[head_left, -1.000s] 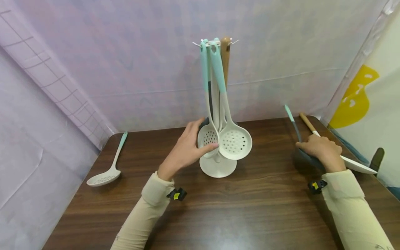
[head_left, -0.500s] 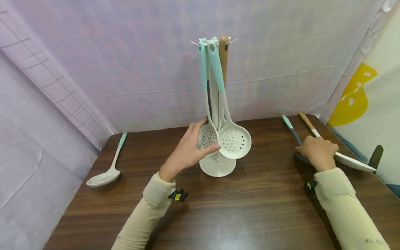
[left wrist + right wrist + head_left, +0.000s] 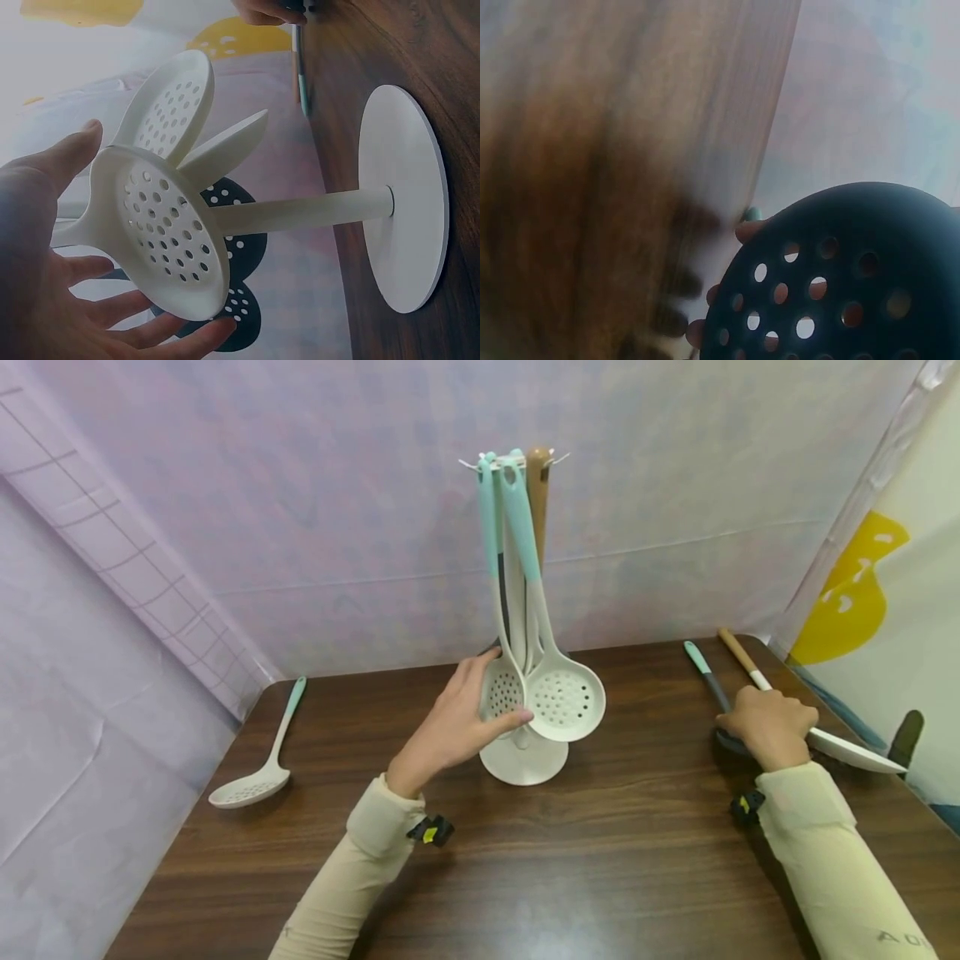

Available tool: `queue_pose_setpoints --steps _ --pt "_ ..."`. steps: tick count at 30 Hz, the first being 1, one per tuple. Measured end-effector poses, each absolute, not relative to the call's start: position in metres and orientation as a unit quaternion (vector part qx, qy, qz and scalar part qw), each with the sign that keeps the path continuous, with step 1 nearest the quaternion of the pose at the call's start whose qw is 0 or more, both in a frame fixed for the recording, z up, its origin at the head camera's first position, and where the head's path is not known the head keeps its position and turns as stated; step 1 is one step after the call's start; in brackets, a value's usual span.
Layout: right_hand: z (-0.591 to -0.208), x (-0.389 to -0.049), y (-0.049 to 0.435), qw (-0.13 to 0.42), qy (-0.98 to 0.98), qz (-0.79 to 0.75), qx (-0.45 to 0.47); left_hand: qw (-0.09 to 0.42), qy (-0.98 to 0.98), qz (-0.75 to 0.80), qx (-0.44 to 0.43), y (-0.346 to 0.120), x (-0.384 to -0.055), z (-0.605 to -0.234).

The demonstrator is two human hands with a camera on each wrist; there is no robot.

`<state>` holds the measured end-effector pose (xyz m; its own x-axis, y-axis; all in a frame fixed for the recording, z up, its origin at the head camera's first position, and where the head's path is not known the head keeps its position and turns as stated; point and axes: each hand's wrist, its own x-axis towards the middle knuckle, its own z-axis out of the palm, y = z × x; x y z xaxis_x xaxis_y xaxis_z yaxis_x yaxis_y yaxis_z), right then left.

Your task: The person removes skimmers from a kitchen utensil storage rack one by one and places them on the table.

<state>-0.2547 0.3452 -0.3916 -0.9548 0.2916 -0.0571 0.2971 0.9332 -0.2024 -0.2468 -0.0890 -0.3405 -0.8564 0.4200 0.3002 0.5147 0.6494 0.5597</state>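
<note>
A white utensil rack (image 3: pixel 525 764) stands upright on the brown table, hung with several mint-handled and wooden-handled utensils. My left hand (image 3: pixel 461 710) straddles the left white skimmer (image 3: pixel 501 689) on it: thumb on one side, loosely extended fingers (image 3: pixel 127 307) behind. A second white skimmer (image 3: pixel 564 702) hangs just right of the thumb. Near the table's right side, my right hand (image 3: pixel 768 722) holds a dark skimmer (image 3: pixel 731 743) by its perforated head, mint handle pointing away. Fingertips (image 3: pixel 748 231) show past the rim of this head in the right wrist view; the palm is hidden.
At the left lies another white skimmer (image 3: pixel 251 787) with a mint handle. Close beyond my right hand, a white utensil with a wooden handle (image 3: pixel 738 653) lies along the table's right edge. A fabric backdrop (image 3: pixel 337 527) rises behind the table.
My right hand has shifted slightly left with the dark skimmer, then a little back right. My left hand has edged slightly right around the hanging skimmer. The rack stays in place.
</note>
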Motion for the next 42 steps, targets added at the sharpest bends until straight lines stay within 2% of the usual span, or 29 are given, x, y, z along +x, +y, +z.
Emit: queue_pose_setpoints --steps 10,23,31,42 --pt "-0.391 -0.257 0.346 0.035 0.982 -0.105 0.152 0.067 -0.904 -0.33 -0.265 -0.088 -0.245 -0.341" --pt "-0.388 -0.257 0.349 0.055 0.983 -0.121 0.131 0.087 -0.913 -0.307 -0.254 -0.089 -0.246 -0.342" --pt "-0.369 -0.25 0.343 0.025 0.983 -0.149 0.107 0.099 -0.913 -0.313 -0.242 -0.094 -0.248 -0.34" --pt "-0.337 -0.242 0.317 -0.013 0.983 -0.185 0.001 0.108 -0.913 -0.311 -0.24 -0.097 -0.247 -0.336"
